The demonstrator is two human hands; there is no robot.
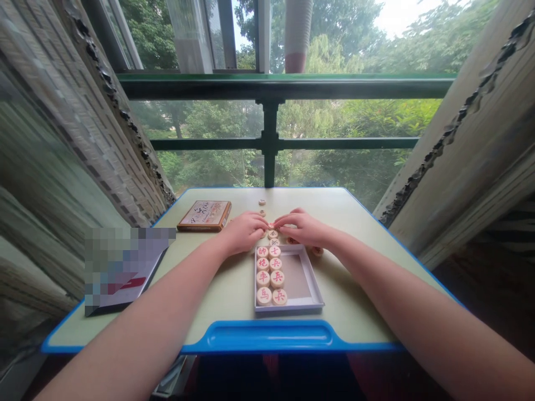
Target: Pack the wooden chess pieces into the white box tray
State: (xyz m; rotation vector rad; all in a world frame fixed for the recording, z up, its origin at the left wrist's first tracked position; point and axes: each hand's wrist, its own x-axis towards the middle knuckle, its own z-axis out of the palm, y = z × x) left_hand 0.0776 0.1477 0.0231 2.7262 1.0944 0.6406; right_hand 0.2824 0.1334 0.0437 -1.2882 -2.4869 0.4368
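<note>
My left hand (247, 230) and my right hand (301, 227) meet over the middle of the table. Their fingertips close in from both sides on a round wooden Chinese chess piece (271, 225) with a red mark. More pieces lie just below the fingers, among them a Chinese chess piece (273, 234) in line with the box. Closer to me sits an open shallow box (298, 307), with two columns of red-marked pieces, such as a horse piece (264, 296), filling its left part. My thumbs and the undersides of my fingers are partly hidden.
A brown-edged printed box lid (204, 216) lies left of my left hand. Farther left is a dark-edged flat item (137, 281), partly blurred out. Loose pieces lie beyond my hands and under my right wrist. The table (355, 312) has a blue rim; curtains and a window surround it.
</note>
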